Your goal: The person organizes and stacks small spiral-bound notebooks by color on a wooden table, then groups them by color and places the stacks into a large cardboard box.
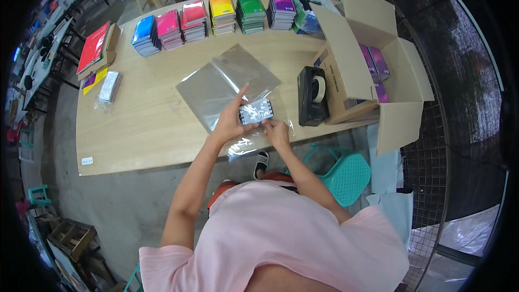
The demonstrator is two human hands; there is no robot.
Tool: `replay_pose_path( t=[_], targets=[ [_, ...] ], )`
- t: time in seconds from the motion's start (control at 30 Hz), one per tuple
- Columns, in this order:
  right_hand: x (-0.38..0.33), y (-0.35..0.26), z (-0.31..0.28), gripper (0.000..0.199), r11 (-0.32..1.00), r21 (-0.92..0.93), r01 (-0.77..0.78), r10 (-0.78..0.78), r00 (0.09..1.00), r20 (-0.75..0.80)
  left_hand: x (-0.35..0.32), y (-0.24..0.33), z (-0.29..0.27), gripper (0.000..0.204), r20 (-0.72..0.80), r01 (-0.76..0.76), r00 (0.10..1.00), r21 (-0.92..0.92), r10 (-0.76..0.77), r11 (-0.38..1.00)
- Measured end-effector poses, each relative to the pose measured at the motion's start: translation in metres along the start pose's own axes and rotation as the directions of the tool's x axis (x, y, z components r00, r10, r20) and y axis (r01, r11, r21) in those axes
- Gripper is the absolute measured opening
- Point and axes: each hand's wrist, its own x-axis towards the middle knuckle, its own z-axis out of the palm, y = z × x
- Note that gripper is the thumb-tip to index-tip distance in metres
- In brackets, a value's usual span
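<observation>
Near the table's front edge, my left hand (231,121) grips the left side of a small silvery-white pack (256,112) with dark marks along its edges. Clear, shiny plastic surrounds this pack and hangs past the table edge. At the pack's lower right corner, my right hand (277,132) is closed in a pinch; its fingertips partly hide what they hold, apparently the plastic's edge. Beneath and beyond my hands, large clear plastic bags (224,73) lie flat on the wooden table (130,140).
Stacks of coloured notebooks (222,13) line the far edge. On the right stand a black tape dispenser (312,97) and an open cardboard box (346,89) holding purple packs. A wrapped pack (110,87) and red folder (94,46) lie left. A green stool (346,178) stands near my right.
</observation>
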Motion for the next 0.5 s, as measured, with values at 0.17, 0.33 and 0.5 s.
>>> replay_pose_path(
  t=[0.17, 0.33, 0.5],
  targets=[
    [0.017, 0.020, -0.033, 0.057, 0.751, 0.419, -0.510, 0.403, 0.857, 0.321, -0.011, 0.005, -0.005, 0.120, -0.024, 0.040, 0.999, -0.050, -0.042, 0.998],
    [0.045, -0.005, -0.052, 0.071, 0.400, 0.368, -0.839, 0.303, 0.500, 0.811, -0.024, 0.000, 0.015, 0.103, 0.069, -0.012, 0.997, -0.222, 0.028, 0.975],
    [0.007, -0.002, -0.056, 0.087, 0.662, 0.449, -0.600, 0.232, 0.734, 0.639, -0.059, -0.094, 0.027, 0.054, -0.076, 0.137, 0.989, 0.203, -0.124, 0.970]
  ],
)
